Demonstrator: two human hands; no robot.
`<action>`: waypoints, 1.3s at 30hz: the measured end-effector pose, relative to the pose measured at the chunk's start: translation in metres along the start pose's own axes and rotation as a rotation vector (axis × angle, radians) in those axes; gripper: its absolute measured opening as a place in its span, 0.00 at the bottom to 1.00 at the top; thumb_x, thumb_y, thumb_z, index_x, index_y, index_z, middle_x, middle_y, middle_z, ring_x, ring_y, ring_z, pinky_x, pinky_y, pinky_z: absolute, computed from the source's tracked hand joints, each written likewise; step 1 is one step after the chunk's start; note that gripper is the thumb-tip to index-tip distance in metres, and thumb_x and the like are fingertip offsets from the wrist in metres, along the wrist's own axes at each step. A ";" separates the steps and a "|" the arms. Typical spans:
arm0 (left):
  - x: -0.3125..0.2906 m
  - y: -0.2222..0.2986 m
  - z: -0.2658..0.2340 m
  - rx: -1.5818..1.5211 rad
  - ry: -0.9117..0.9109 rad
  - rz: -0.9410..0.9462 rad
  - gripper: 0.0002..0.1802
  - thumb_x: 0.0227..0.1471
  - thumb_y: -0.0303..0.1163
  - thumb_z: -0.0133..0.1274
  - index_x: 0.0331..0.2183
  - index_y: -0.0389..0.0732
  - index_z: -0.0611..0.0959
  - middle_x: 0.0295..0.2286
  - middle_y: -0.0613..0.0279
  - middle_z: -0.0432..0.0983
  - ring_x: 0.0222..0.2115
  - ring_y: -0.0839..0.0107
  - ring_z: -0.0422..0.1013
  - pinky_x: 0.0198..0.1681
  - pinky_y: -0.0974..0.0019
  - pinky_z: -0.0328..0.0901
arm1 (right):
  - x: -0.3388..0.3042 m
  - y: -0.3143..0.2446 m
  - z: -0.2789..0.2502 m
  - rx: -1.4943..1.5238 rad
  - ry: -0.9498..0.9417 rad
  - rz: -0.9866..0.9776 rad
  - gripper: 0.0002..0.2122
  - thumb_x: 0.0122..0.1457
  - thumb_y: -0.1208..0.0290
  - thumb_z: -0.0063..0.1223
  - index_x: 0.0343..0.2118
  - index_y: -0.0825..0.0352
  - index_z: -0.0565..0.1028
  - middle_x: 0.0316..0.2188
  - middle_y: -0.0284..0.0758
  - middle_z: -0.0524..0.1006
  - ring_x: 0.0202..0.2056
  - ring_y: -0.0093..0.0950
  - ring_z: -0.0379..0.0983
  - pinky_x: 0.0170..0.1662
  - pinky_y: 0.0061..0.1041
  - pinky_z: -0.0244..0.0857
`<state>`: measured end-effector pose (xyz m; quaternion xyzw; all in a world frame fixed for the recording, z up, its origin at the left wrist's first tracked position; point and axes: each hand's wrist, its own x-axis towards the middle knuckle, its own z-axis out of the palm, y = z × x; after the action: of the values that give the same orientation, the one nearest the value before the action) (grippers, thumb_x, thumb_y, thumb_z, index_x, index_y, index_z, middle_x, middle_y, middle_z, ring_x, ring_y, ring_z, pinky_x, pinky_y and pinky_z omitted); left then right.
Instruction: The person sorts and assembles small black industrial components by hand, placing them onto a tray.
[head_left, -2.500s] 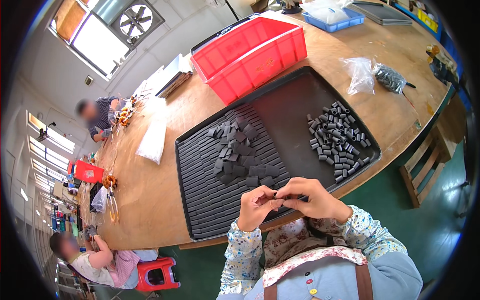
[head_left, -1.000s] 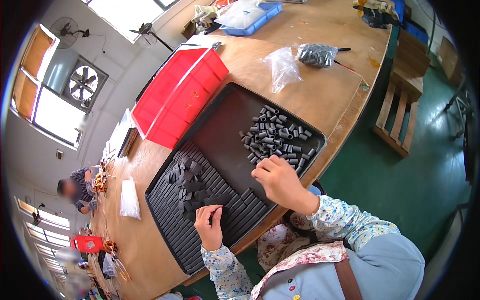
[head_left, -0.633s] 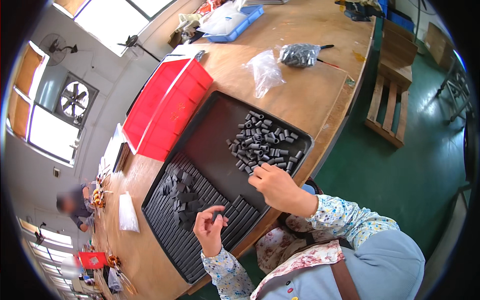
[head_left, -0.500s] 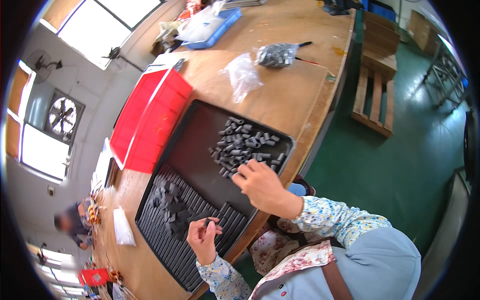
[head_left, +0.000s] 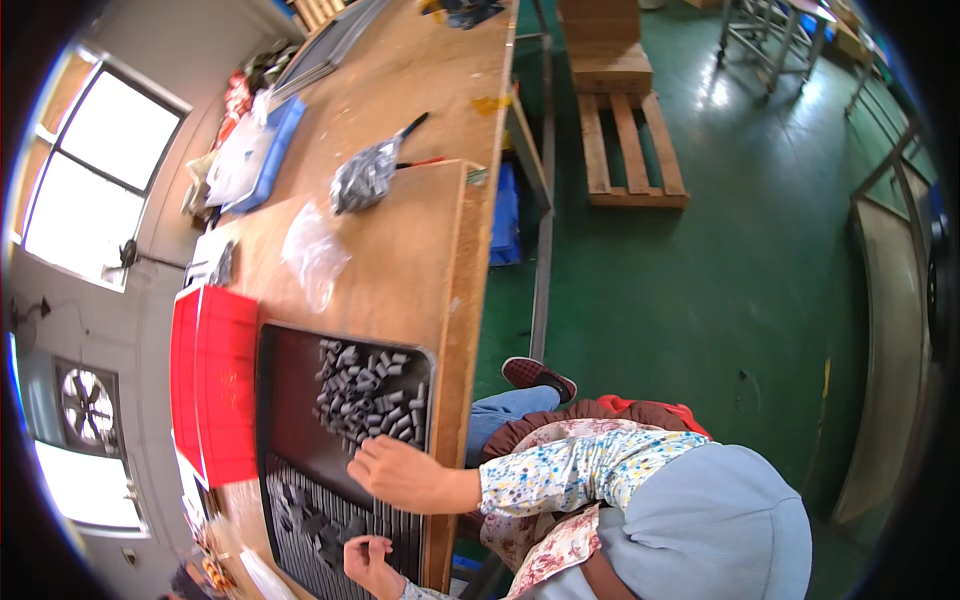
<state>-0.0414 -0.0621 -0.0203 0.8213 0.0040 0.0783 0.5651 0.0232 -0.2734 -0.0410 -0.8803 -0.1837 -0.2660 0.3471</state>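
A black tray (head_left: 290,375) lies on the wooden table. Its far part holds a heap of short grey-black tubes (head_left: 368,392). Long rows of dark narrow pieces (head_left: 290,552) line its near part, with loose small black pieces (head_left: 322,535) piled on top. At the heap's near edge, my right hand (head_left: 400,474) hovers with its fingers curled together; whatever is in them is hidden. My left hand (head_left: 371,563) is over the rows beside the loose black pieces, thumb and fingers pinched. I cannot make out what sits between them.
A red bin (head_left: 213,385) stands left of the tray. Farther along the table (head_left: 395,255) are a clear plastic bag (head_left: 313,255), a bag of grey pieces (head_left: 365,178) and a blue tray (head_left: 275,155). A wooden pallet (head_left: 630,150) lies on the green floor.
The view has turned right, so the table and tray sit farther left and lower. My right hand has stayed by the tube heap. The black piece seen in my left fingers earlier no longer shows clearly.
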 end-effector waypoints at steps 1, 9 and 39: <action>0.000 -0.001 -0.004 0.006 -0.033 0.004 0.10 0.48 0.25 0.60 0.27 0.33 0.74 0.23 0.60 0.73 0.23 0.74 0.69 0.26 0.72 0.64 | 0.000 0.000 -0.001 0.081 0.019 0.008 0.07 0.48 0.71 0.49 0.31 0.65 0.70 0.29 0.32 0.70 0.38 0.30 0.67 0.40 0.28 0.60; 0.007 0.041 0.026 0.046 0.015 -0.052 0.15 0.55 0.27 0.55 0.43 0.30 0.75 0.42 0.52 0.73 0.43 0.66 0.69 0.48 0.64 0.65 | -0.007 -0.004 -0.006 0.984 0.128 -0.086 0.05 0.47 0.77 0.57 0.27 0.67 0.72 0.27 0.39 0.70 0.36 0.40 0.67 0.38 0.35 0.64; 0.111 -0.214 -0.258 0.592 -0.794 0.115 0.17 0.52 0.21 0.55 0.46 0.30 0.76 0.35 0.59 0.76 0.34 0.76 0.71 0.37 0.75 0.65 | 0.003 -0.002 0.010 1.031 0.270 0.038 0.07 0.43 0.70 0.56 0.23 0.67 0.71 0.26 0.43 0.72 0.30 0.44 0.71 0.30 0.42 0.65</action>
<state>0.0511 0.2648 -0.1157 0.9118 -0.2348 -0.2139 0.2602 0.0277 -0.2647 -0.0448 -0.5565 -0.2285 -0.2458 0.7600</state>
